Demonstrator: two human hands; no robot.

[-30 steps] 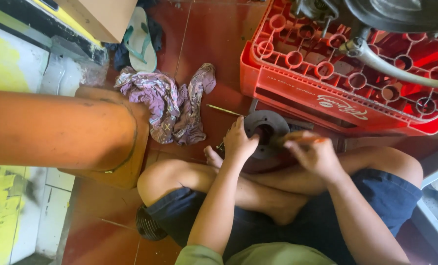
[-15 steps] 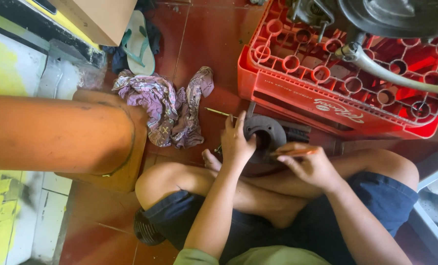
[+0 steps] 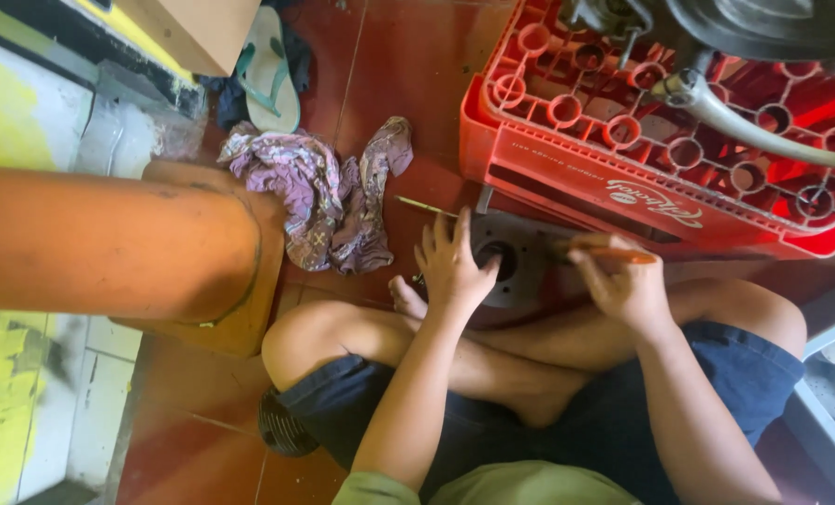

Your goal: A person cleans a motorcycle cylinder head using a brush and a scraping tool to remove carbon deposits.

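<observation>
I sit cross-legged on a red tiled floor. A grey round metal part (image 3: 522, 260) with a dark centre hole lies on the floor in front of my legs. My left hand (image 3: 451, 264) rests flat on its left side, fingers spread, holding it down. My right hand (image 3: 621, 283) grips a thin orange-handled tool (image 3: 614, 252) that points left toward the part's hole. The tool's tip is blurred and partly hidden.
A red plastic crate (image 3: 614, 178) stands just beyond the part, with an engine and a pale hose (image 3: 763, 131) on top. A crumpled patterned cloth (image 3: 319, 192) lies to the left. A thick orange pipe (image 3: 109, 245) crosses the left side. A green flip-flop (image 3: 266, 70) lies farther back.
My right hand with the tool has shifted slightly right and back from the part. My left hand stays pressed on the metal part.
</observation>
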